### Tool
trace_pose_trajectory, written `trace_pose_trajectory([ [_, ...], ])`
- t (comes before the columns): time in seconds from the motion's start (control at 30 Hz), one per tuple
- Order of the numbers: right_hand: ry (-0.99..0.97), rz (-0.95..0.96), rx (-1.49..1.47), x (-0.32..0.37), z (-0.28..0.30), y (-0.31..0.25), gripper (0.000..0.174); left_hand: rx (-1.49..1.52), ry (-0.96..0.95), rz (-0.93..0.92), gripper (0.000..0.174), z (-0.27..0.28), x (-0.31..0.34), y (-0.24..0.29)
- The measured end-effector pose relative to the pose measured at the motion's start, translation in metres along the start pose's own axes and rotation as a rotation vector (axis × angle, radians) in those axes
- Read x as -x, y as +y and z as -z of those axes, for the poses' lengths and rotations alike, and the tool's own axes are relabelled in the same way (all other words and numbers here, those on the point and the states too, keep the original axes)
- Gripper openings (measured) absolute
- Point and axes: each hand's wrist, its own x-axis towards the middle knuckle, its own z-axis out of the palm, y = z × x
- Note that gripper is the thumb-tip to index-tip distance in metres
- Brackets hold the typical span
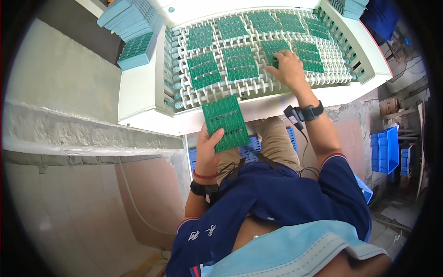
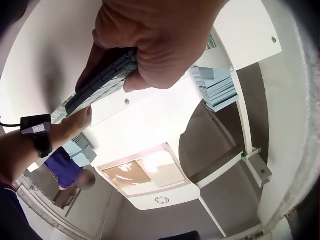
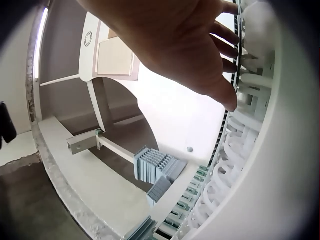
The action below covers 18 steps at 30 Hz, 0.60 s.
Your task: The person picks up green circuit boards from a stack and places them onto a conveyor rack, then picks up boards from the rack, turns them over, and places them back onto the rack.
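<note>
Head view: left hand [image 1: 210,144] grips a green board [image 1: 227,121], fingers mostly hidden beneath; its long axis points from them toward the rollers [image 1: 257,87]. Right hand [image 1: 290,69], fingers loosely extended, partly covers another board [image 1: 273,45].

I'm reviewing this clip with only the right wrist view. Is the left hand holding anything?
Observer: Yes. In the head view, the left hand grips a green rectangular slotted circuit board, thumb across its face.

Reviewer: My view shows the right hand at a thin board edge. Which board is that?

Observer: The right hand is at the third green flat panel from the left in the nearer row of four, on the white plastic ring rollers.

Reviewer: Anything worn at the left wrist?

Observer: A red beaded bracelet shows there in the head view.
</note>
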Motion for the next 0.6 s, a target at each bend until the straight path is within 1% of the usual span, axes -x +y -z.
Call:
trace_pose_trajectory([
  [0.03,0.009,-0.005,0.003,-0.003,0.001,-0.005,0.045,-0.001,-0.010,0.000,0.037,0.002,0.002,0.000],
  [0.1,-0.063,-0.064,0.009,-0.004,0.001,-0.009,0.045,-0.002,0.001,-0.031,0.038,0.010,0.006,0.001],
  [0.13,-0.064,-0.071,0.014,-0.004,-0.001,-0.007,0.045,0.000,-0.003,-0.024,0.038,0.014,0.006,0.001],
  [0.2,0.020,-0.041,-0.053,-0.008,-0.007,-0.003,0.038,0.002,0.002,-0.043,0.038,0.020,0.006,0.000],
  [0.23,0.019,-0.041,-0.050,-0.011,-0.012,0.002,0.038,0.005,0.002,-0.042,0.038,0.020,0.006,0.000],
  [0.3,0.069,-0.042,-0.220,-0.016,-0.016,0.009,0.033,0.015,0.013,-0.028,0.038,0.018,0.005,0.001],
  [0.33,0.064,-0.038,-0.218,-0.016,-0.017,0.008,0.033,0.020,0.018,-0.029,0.038,0.018,0.005,0.000],
  [0.4,0.217,0.002,-0.286,-0.019,-0.011,0.007,0.026,0.037,-0.016,-0.010,0.038,0.017,0.004,-0.001],
  [0.43,0.219,0.003,-0.283,-0.020,-0.008,0.008,0.026,0.040,-0.018,-0.011,0.038,0.016,0.003,-0.001],
  [0.5,0.303,0.138,-0.357,-0.023,-0.001,0.016,0.023,0.027,-0.048,-0.019,0.040,0.015,0.002,-0.002],
  [0.53,0.301,0.140,-0.358,-0.025,0.007,0.022,0.023,0.027,-0.045,-0.019,0.040,0.016,0.003,-0.002],
  [0.6,0.389,0.250,-0.338,-0.029,0.025,0.050,0.021,0.143,-0.061,-0.016,0.043,0.019,0.006,0.001],
])
